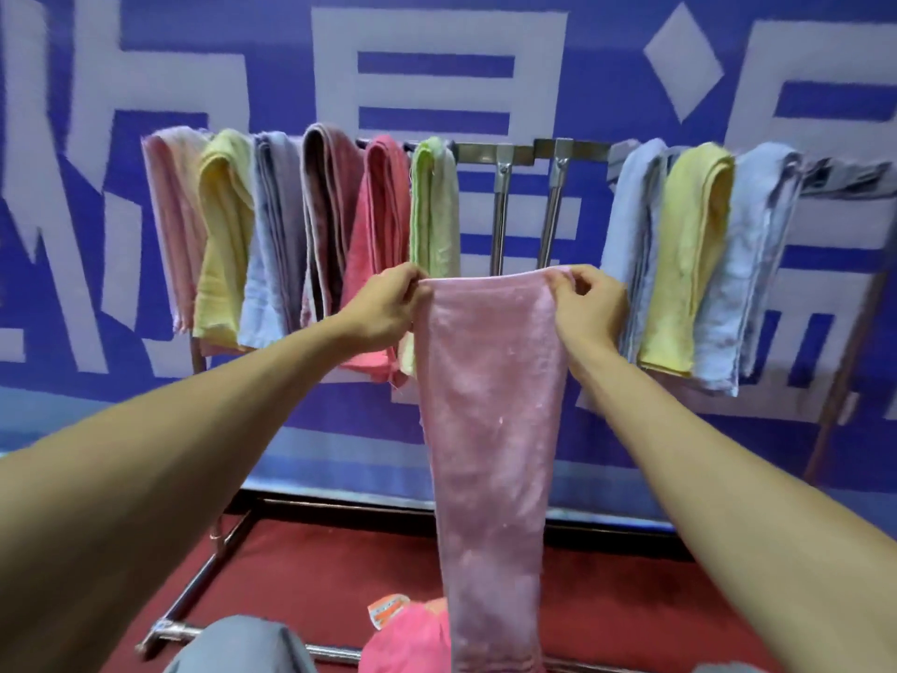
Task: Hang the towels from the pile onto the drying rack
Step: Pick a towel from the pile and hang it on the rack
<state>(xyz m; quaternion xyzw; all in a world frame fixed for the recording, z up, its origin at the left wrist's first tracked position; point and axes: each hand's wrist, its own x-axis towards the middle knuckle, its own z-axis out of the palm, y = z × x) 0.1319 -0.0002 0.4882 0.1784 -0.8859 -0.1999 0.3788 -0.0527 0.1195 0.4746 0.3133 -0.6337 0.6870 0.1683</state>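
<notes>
Nine towels on rack (529, 150); both hands (386, 303) (589, 303) pinch pink towel (490, 405) mid-frame (coral towel (412, 638) waits bottom centre).

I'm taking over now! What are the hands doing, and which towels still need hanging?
Left grip pinches the pink towel at its top left corner.
Right grip pinches the top right corner.
The towel hangs in front of the rack's bare middle, not yet on it.
Done: six towels hung on the left, at least three on the right.
Left: drape this one, then the coral towel lying below.
</notes>
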